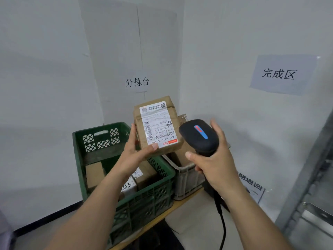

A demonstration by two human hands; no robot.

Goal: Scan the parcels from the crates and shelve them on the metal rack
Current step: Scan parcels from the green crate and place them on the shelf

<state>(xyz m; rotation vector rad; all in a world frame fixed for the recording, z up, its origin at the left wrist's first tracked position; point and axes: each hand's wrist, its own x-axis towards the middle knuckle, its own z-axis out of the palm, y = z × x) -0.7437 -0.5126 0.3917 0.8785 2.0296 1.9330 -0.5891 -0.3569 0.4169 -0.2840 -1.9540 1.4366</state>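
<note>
- Brown paper parcel [156, 126] sits clamped in your left hand [134, 154], thumb on its lower edge, label facing you, lifted clear above the green crate [126, 192].
- Your right hand [214, 165] is wrapped tight around the black scanner [199, 137], whose head is just beside the parcel's right edge; its cable hangs below your wrist.
- You appear to be at the scanning step: the next move calls for aiming the scanner window squarely at the label's barcode.
- More parcels wait in the green crate, with a grey crate [185, 175] beside it on the table [198, 213].
- Shelving comes after; the metal rack [310, 186] stands at your right.
</note>
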